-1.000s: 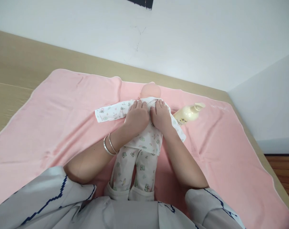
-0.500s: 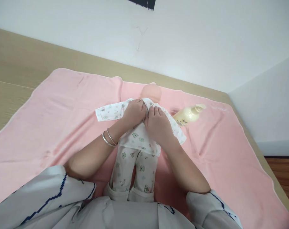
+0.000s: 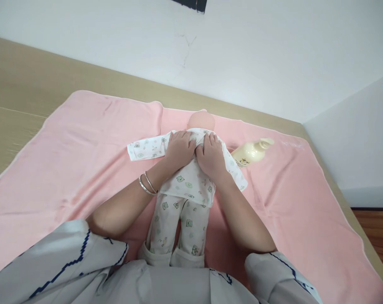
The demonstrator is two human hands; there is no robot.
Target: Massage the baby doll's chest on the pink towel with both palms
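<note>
Touching the shirt, left hand and right hand have bent fingers, grip unclear; blanket lies bare toward left edge.

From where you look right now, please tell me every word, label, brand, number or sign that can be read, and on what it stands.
No text can be read.
Bottle: dark print, too small and blurred to read.
Shirt, trousers: small pictures, no readable words.

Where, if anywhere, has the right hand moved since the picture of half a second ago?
Yes, a little: judged against the unmoved pump bottle, the right hand has moved forward, toward the doll's head.
</note>
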